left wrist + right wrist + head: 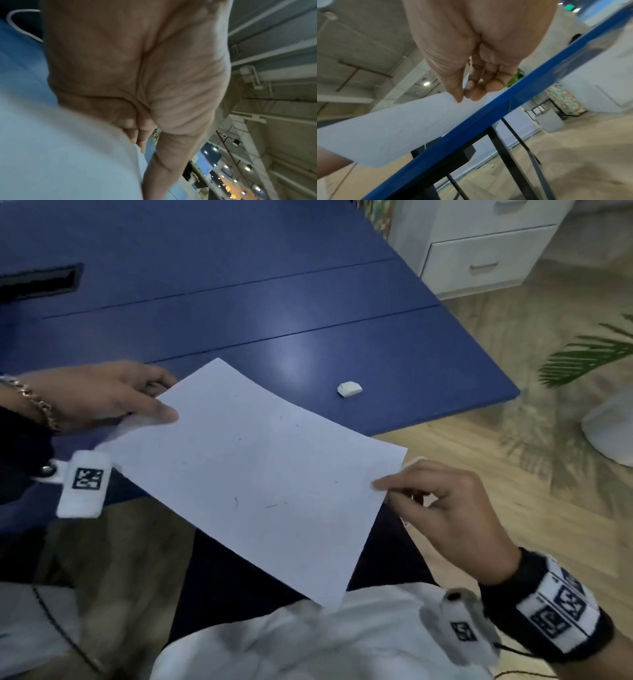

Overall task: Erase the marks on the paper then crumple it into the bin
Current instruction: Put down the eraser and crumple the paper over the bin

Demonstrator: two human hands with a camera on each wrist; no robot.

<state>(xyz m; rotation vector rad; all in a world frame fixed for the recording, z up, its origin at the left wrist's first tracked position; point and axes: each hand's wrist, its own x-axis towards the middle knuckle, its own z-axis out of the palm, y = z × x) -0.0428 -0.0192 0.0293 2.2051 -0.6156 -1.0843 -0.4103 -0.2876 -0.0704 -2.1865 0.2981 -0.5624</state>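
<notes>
A white sheet of paper point(253, 470) is held flat in the air over the near edge of the blue table point(239, 313). Only a few faint pencil traces show on it. My left hand point(150, 409) pinches its far left corner, thumb on top. My right hand point(387, 486) pinches the right edge between thumb and fingers. In the left wrist view the paper point(60, 155) lies against the fingers of the left hand point(137, 135). The right wrist view shows the right hand point(464, 94) pinching the paper point(393, 128). A white eraser point(348, 388) lies on the table beyond the sheet. A white bin point(613, 429) stands on the floor at the right.
A green plant point(589, 354) leans over the white bin. White drawers point(479, 258) stand at the back right. A dark slot point(41, 282) is cut in the table at the far left. Black table legs point(501, 146) and a pale round bin point(551, 121) show below the table edge.
</notes>
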